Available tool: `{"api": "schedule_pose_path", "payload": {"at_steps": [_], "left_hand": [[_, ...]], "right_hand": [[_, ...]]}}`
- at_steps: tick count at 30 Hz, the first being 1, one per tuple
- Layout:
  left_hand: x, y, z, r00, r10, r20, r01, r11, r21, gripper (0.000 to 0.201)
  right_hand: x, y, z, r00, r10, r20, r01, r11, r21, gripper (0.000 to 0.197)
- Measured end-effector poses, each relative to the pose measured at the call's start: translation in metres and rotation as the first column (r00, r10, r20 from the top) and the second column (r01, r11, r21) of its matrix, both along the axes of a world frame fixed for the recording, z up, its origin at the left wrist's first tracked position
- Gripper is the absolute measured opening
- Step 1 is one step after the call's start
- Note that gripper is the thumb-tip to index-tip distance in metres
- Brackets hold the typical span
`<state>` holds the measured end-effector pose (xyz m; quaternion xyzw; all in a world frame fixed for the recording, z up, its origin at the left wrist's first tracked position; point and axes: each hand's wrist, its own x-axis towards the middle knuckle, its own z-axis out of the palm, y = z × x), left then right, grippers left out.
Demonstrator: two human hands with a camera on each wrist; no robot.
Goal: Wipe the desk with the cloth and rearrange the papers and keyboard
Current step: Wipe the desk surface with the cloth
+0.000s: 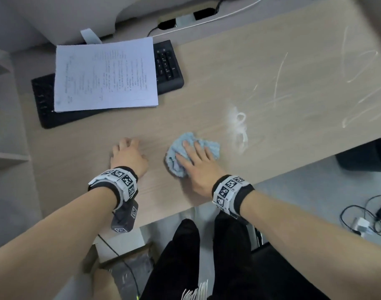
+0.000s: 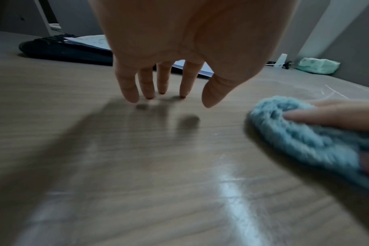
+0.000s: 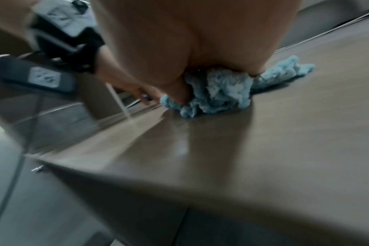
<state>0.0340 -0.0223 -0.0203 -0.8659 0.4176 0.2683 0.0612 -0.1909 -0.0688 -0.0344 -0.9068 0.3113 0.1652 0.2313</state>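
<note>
A crumpled light-blue cloth (image 1: 206,146) (image 2: 295,133) (image 3: 221,89) lies on the wooden desk (image 1: 250,72) near its front edge. My right hand (image 1: 196,161) presses flat on the cloth with straight, spread fingers. My left hand (image 1: 129,152) (image 2: 162,93) rests beside it to the left, fingertips touching the bare desk, holding nothing. A stack of white printed papers (image 1: 105,74) (image 2: 91,41) lies on top of a black keyboard (image 1: 170,66) (image 2: 59,50) at the far left of the desk. White smears and streaks (image 1: 239,124) mark the desk right of the cloth.
Cables run along the desk's back edge (image 1: 185,22). A pale green pack (image 2: 318,65) sits at the far right in the left wrist view. On the floor to the right lie a charger and cords (image 1: 366,217). My dark-clothed legs (image 1: 206,256) are below the desk's front edge.
</note>
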Motion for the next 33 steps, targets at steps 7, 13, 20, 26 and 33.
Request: {"api": "schedule_pose_path", "payload": {"at_steps": [7, 13, 20, 26, 33], "left_hand": [[-0.016, -0.003, 0.003, 0.987, -0.161, 0.012, 0.162, 0.981, -0.110, 0.048], [-0.035, 0.001, -0.002, 0.925, -0.380, 0.003, 0.376, 0.912, -0.164, 0.057], [-0.048, 0.003, -0.010, 0.879, -0.476, 0.036, 0.477, 0.872, -0.112, 0.064], [-0.054, 0.000, -0.012, 0.909, -0.416, 0.026, 0.416, 0.902, -0.117, 0.063], [-0.062, -0.001, -0.017, 0.926, -0.369, 0.079, 0.376, 0.921, -0.106, 0.060]], "right_hand": [[-0.074, -0.038, -0.004, 0.960, -0.280, 0.003, 0.279, 0.957, -0.079, 0.080], [-0.056, -0.026, -0.002, 0.935, -0.352, -0.045, 0.344, 0.931, -0.126, 0.083], [-0.059, 0.042, -0.003, 1.000, -0.004, 0.002, 0.004, 1.000, -0.026, 0.083], [-0.127, 0.004, 0.006, 0.898, -0.439, -0.019, 0.437, 0.898, -0.057, 0.080], [-0.055, 0.067, -0.006, 0.993, -0.104, 0.060, 0.106, 0.994, -0.032, 0.086]]}}
